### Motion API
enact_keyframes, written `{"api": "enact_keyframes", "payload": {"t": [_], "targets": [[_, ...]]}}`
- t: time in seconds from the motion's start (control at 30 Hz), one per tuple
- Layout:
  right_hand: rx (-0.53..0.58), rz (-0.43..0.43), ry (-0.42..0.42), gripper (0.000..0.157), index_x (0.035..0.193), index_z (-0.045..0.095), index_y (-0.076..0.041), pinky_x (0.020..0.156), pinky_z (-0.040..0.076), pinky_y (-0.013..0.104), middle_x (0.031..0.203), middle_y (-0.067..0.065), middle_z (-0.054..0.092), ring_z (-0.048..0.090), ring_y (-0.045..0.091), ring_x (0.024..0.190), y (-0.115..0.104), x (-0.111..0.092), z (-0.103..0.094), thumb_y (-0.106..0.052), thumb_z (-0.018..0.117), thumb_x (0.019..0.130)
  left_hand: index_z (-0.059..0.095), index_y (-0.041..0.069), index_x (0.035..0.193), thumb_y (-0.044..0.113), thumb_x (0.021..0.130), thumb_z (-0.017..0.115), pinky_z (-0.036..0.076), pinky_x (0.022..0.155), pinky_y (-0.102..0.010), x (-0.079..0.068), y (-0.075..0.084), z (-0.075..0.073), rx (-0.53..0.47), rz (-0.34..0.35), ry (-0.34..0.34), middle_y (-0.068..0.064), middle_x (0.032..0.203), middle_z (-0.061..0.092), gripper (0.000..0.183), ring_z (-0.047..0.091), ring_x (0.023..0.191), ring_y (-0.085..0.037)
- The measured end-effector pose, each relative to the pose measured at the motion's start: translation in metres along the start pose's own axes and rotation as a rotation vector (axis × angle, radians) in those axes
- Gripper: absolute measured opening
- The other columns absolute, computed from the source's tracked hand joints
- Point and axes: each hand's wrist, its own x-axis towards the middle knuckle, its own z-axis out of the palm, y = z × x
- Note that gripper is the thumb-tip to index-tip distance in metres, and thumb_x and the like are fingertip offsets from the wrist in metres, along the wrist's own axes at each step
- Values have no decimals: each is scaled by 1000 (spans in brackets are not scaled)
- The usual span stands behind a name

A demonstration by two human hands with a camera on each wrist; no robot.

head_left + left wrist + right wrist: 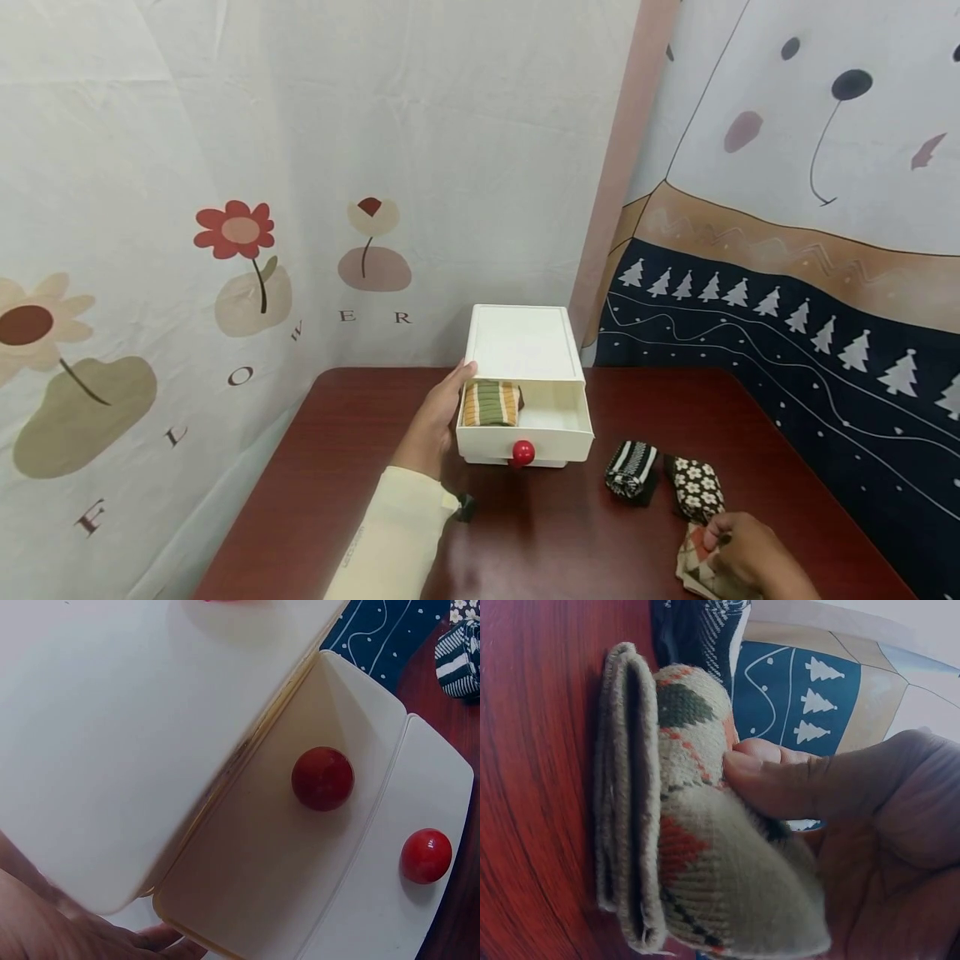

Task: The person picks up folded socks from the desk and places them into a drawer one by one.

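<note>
A white drawer box stands on the table with its drawer pulled out and a red knob in front. Inside, at the left, lies a rolled green-and-yellow striped sock. My left hand rests against the box's left side, thumb at the top edge; the left wrist view shows its fingers along the white wall. At the lower right, my right hand pinches a folded beige argyle sock between thumb and fingers, close over the table.
Right of the drawer lies a rolled black-and-white striped sock. A black sock with white flowers lies beside it, just beyond my right hand. The dark red table backs onto printed curtains. More red round knobs show in the left wrist view.
</note>
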Motion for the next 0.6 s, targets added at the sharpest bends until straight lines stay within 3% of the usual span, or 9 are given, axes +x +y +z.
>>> {"api": "enact_keyframes", "payload": {"t": [0.1,0.27,0.4,0.53,0.6], "targets": [[4,-34,24,24,80,67,-11,71,44,35,83,2,66,53,22,78,-1,-1,2,5,81,70,26,15,175,34,112,58,24,136,-53,0,0,0,9,-1,3,-14,184,19,73,25,164,-30],[46,-71,34,22,83,69,-11,72,42,31,88,2,69,53,20,82,-2,-2,4,3,83,74,26,16,175,37,112,58,27,135,-53,-1,0,-1,47,0,10,-15,183,20,74,29,162,-31],[121,-141,-14,16,90,72,-8,70,45,26,97,3,71,55,19,87,-4,-4,0,3,80,80,29,17,174,39,112,58,27,135,-53,-2,1,-1,64,7,17,-14,183,22,73,30,162,-31],[160,-217,-58,11,92,72,-7,65,48,24,96,3,69,55,10,81,-5,-4,-4,-2,79,85,29,17,174,42,111,59,25,136,-54,-2,0,-2,86,5,24,-14,183,23,75,27,164,-31],[124,-247,-33,10,91,73,-10,64,47,24,95,2,67,52,4,78,-8,-4,-6,-5,80,87,30,18,174,44,110,60,24,136,-54,-3,0,-2,102,0,31,-14,182,25,75,27,165,-31]]}}
